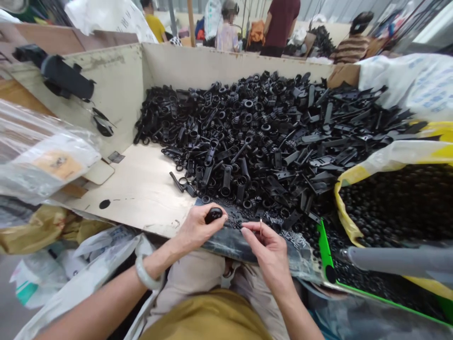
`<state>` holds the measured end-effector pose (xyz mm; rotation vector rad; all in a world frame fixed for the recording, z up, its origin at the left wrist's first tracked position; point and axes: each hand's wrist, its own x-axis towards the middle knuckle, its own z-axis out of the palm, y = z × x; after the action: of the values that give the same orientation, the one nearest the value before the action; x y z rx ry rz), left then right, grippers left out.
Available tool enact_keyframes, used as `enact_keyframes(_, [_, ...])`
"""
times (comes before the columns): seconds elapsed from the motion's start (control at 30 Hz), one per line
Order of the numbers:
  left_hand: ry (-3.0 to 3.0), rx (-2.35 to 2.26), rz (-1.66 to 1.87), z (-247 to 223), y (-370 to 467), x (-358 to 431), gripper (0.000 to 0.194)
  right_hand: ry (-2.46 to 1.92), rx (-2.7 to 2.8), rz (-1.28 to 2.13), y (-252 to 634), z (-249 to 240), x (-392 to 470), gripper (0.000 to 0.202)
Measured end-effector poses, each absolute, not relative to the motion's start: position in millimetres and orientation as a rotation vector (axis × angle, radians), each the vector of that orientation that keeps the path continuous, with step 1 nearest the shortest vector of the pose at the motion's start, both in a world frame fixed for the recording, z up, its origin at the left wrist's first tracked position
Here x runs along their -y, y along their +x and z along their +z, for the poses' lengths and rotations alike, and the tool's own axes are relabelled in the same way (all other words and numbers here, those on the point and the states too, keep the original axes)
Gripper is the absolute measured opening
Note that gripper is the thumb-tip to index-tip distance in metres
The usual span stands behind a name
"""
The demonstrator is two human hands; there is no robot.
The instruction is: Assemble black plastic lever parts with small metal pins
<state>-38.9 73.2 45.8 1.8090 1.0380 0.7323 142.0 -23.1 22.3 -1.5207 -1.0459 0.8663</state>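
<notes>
My left hand (198,226) is closed around a black plastic part (213,215) with a rounded end; the fingers cover the rest of it. A short distance to the right, the thumb and index finger of my right hand (267,243) pinch together. Something tiny and dark shows at their tips, too small to name. Both hands are over the front edge of a work surface, where small metal pins (295,238) and tiny dark pieces lie scattered. Beyond them rises a large heap of black plastic parts (244,127), some ring-shaped, others long and flat.
High pale walls (230,66) border the heap. At right, a yellow-and-white sack (354,182) holds many small black pieces, beside a green-edged tray (326,252) and a grey tube (396,259). A black cylindrical device (65,75) hangs at left. Several people are in the background.
</notes>
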Motion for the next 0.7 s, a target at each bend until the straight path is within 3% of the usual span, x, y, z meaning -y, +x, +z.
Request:
enact_keyframes(0.23, [0.999, -0.989, 0.787, 46.1, -33.0, -44.0, 0.040, -1.274, 0.935, 0.973, 114.8, 17.6, -6.4, 0.027])
enact_keyframes(0.7, [0.756, -0.936, 0.811, 41.2, -30.8, -31.9, 0.042, -1.256, 1.079, 0.918, 115.7, 15.8, 1.2, 0.014])
